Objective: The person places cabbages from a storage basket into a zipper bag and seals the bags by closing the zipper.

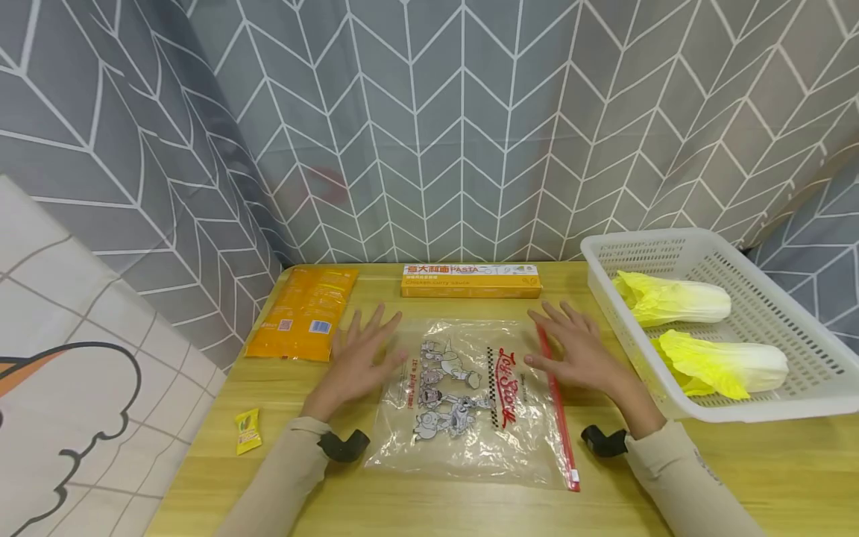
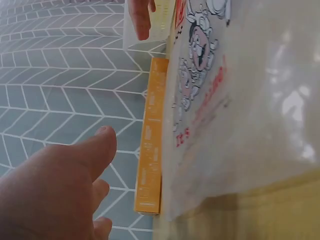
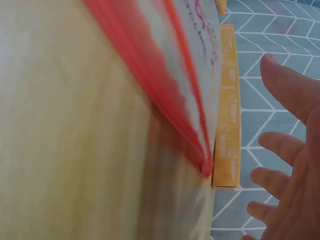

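A clear plastic zipper bag (image 1: pixel 403 440) with cartoon figures and a red slider strip (image 1: pixel 560 418) lies flat on the wooden table. My left hand (image 1: pixel 356 365) is over the bag's left edge, fingers spread and holding nothing. Over the strip side, my right hand (image 1: pixel 570 347) is likewise spread, with nothing in it. The left wrist view shows the left hand (image 2: pixel 55 190) beside the bag (image 2: pixel 240 125). In the right wrist view, the thumb and fingers of the right hand (image 3: pixel 295 165) stand apart, with the red strip (image 3: pixel 145 80) across from them.
An orange pouch (image 1: pixel 305 313) lies at the back left. Behind the bag is a yellow pasta box (image 1: pixel 470 287). A small yellow packet (image 1: pixel 248 431) lies at the left. At right, a white basket (image 1: pixel 805 298) holds two cabbages (image 1: pixel 691 302). A patterned curtain (image 1: pixel 429 134) hangs behind the table.
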A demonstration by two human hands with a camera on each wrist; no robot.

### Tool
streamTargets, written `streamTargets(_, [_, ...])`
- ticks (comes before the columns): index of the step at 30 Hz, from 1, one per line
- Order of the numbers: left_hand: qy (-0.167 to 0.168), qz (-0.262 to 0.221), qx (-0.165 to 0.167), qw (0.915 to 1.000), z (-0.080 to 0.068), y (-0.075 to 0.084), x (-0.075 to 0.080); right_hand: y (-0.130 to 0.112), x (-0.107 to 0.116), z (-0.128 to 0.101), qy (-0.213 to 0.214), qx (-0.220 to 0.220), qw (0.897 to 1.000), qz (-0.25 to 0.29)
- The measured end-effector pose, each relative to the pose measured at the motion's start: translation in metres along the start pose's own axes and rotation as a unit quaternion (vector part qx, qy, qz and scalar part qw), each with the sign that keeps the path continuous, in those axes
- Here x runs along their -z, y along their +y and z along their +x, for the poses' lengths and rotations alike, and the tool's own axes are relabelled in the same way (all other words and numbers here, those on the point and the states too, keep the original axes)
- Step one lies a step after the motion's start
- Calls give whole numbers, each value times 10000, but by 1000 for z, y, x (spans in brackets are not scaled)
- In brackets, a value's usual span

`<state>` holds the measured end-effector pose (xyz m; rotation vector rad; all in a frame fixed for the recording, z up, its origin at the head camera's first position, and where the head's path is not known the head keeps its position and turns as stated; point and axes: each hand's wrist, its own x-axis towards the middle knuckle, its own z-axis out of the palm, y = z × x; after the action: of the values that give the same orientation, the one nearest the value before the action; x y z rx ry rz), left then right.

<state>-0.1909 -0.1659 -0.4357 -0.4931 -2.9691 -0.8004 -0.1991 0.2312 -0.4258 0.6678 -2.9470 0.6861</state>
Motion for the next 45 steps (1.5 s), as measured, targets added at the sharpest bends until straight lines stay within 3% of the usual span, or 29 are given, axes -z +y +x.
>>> streamTargets(12, [-532,-381,3,9979,-1,-7,-14,11,-14,-3,-492,47,9939,982])
streamTargets(25, [-587,5,-176,9981,-1,-11,-23,13,-22,-4,-420,199,9939,1004])
streamTargets(29, [-447,33,-163,9989,1,-12,-26,14,-27,-5,-282,259,9940,1027])
streamTargets(38, [202,-100,-163,9996,4,-12,-33,18,-35,-6,87,433,9928,1112])
streamTargets(45, [461,-195,-176,9986,4,-12,-36,20,-39,-6,340,513,9917,1133])
